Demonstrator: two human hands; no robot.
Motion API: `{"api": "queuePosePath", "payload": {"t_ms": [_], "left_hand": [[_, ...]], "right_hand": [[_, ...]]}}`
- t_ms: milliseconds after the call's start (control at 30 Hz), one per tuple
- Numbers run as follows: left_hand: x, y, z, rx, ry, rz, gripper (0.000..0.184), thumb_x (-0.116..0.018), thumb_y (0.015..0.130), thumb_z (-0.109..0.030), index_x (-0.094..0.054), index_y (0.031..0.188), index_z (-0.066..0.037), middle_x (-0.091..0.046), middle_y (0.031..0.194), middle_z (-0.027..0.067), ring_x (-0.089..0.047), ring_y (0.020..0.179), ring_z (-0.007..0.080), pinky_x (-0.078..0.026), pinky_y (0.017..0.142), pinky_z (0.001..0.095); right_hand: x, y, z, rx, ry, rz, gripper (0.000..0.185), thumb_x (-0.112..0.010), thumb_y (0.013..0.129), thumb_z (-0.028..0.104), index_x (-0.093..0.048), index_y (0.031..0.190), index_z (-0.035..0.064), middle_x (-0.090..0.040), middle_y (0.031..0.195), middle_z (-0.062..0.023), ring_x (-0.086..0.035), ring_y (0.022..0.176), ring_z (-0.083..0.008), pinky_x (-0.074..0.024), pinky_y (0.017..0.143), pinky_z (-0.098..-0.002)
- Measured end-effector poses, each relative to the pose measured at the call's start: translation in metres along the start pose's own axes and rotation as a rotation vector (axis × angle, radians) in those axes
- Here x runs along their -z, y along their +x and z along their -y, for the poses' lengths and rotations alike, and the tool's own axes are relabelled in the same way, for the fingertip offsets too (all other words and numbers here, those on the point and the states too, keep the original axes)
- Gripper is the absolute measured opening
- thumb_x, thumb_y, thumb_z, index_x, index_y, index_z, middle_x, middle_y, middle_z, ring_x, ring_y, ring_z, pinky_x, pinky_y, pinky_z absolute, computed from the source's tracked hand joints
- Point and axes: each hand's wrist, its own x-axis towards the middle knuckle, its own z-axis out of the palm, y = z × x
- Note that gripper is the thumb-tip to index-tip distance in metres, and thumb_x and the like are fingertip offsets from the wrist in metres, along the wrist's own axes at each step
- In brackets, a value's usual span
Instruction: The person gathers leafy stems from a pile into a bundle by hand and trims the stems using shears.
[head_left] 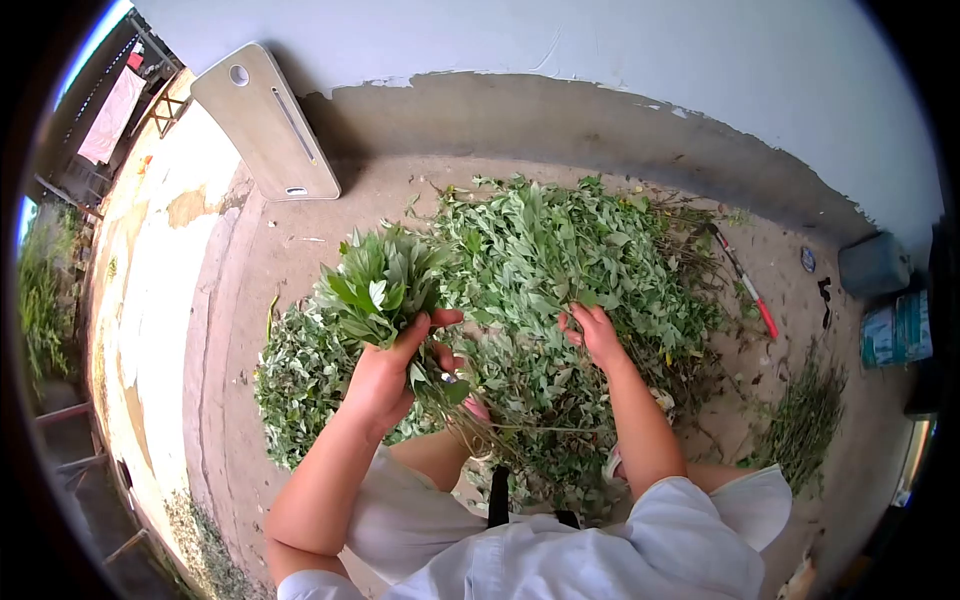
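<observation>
So the left hand (388,372) is wrapped around a fat leafy bunch (372,290), holding it up by the left side of the big pile of greens (580,245) on the floor (265,260). The right hand (598,338) is over the pile, fingers mostly curled in, can't really tell if it's got a stem pinched. There's a red-handled tool (745,280) right of the pile too, and a pale board (268,125) leaning on the wall (620,40).

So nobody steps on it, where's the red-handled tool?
In the head view, the tool lies on the right, beside the leaf pile, on the side towards the teal bucket.
</observation>
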Motion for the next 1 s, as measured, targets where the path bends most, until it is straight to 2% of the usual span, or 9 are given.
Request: {"api": "queuePosePath", "payload": {"t_ms": [133,167,333,433,533,600,700,833,1000], "left_hand": [[0.004,0.002,0.005,0.012,-0.032,0.103,0.027,-0.048,0.087,-0.022,-0.048,0.106,-0.004,-0.052,0.099,0.0059,-0.055,0.068,0.0169,-0.047,0.059,0.0313],[0.004,0.001,0.006,-0.018,-0.037,0.134,0.027,-0.049,0.087,-0.022,-0.048,0.106,-0.004,-0.051,0.097,0.0052,-0.056,0.068,0.0176,-0.047,0.059,0.0316],[-0.004,-0.010,0.006,-0.067,0.003,0.294,0.021,-0.050,0.086,-0.022,-0.053,0.092,-0.002,-0.054,0.079,0.0059,-0.054,0.065,0.0178,-0.045,0.063,0.0319],[-0.013,-0.014,0.009,-0.104,-0.002,0.228,0.019,-0.050,0.086,-0.020,-0.053,0.085,-0.002,-0.053,0.069,0.0073,-0.054,0.065,0.0171,-0.044,0.060,0.0301],[-0.020,-0.020,0.009,-0.033,0.062,0.248,0.017,-0.050,0.086,-0.018,-0.053,0.085,-0.001,-0.053,0.070,0.0069,-0.054,0.064,0.0169,-0.044,0.060,0.0298],[-0.026,-0.024,0.010,-0.017,0.075,0.279,0.015,-0.052,0.085,-0.017,-0.053,0.084,-0.001,-0.053,0.071,0.0064,-0.054,0.063,0.0168,-0.044,0.056,0.0289],[-0.026,-0.022,0.014,-0.055,0.109,0.232,0.011,-0.052,0.083,-0.013,-0.051,0.082,-0.001,-0.054,0.070,0.0057,-0.053,0.060,0.0161,-0.044,0.050,0.0289],[-0.021,-0.018,0.028,-0.255,0.236,0.095,0.016,-0.051,0.082,-0.013,-0.047,0.071,-0.002,-0.050,0.065,0.0085,-0.048,0.054,0.0182,-0.038,0.045,0.0281],[-0.015,-0.023,0.022,-0.175,0.247,0.029,0.013,-0.053,0.080,-0.013,-0.048,0.074,-0.002,-0.051,0.065,0.0077,-0.049,0.055,0.0173,-0.039,0.047,0.0274]], "right_hand": [[-0.049,-0.042,0.016,0.034,-0.049,0.137,0.026,-0.036,0.092,0.027,-0.051,0.087,0.0067,-0.052,0.070,-0.0010,-0.040,0.054,-0.0060,-0.0299,0.046,-0.0186],[-0.058,-0.047,0.017,0.161,-0.104,0.258,0.028,-0.038,0.092,0.029,-0.053,0.090,0.0063,-0.053,0.071,-0.0004,-0.040,0.052,-0.0051,-0.0301,0.045,-0.0175],[-0.099,-0.078,0.036,0.058,-0.439,0.360,0.026,-0.041,0.091,0.023,-0.054,0.102,0.0036,-0.056,0.070,-0.0010,-0.042,0.050,-0.0045,-0.0350,0.045,-0.0193],[-0.116,-0.090,0.041,0.271,-0.440,0.260,0.025,-0.048,0.085,0.010,-0.049,0.109,0.0025,-0.059,0.085,-0.0042,-0.056,0.072,-0.0106,-0.0447,0.067,-0.0238],[-0.135,-0.101,0.063,0.451,-0.362,0.224,0.035,-0.051,0.081,0.009,-0.045,0.115,0.0030,-0.056,0.093,-0.0063,-0.055,0.082,-0.0119,-0.0437,0.072,-0.0253],[-0.142,-0.094,0.066,0.511,-0.336,0.233,0.032,-0.054,0.077,0.007,-0.048,0.108,0.0036,-0.054,0.090,-0.0091,-0.056,0.084,-0.0184,-0.0448,0.071,-0.0296],[-0.156,-0.093,0.073,0.620,-1.020,0.099,0.016,-0.055,0.072,0.006,-0.048,0.086,0.0051,-0.052,0.085,-0.0127,-0.053,0.079,-0.0340,-0.0453,0.064,-0.0394],[-0.164,-0.088,0.056,0.917,-1.114,-0.109,0.016,-0.057,0.070,0.007,-0.049,0.083,0.0047,-0.051,0.082,-0.0125,-0.054,0.076,-0.0315,-0.0455,0.063,-0.0392],[-0.130,-0.066,0.010,1.028,-1.171,-0.147,0.017,-0.057,0.072,0.008,-0.046,0.084,0.0020,-0.051,0.080,-0.0131,-0.053,0.074,-0.0327,-0.0447,0.060,-0.0394]]}}
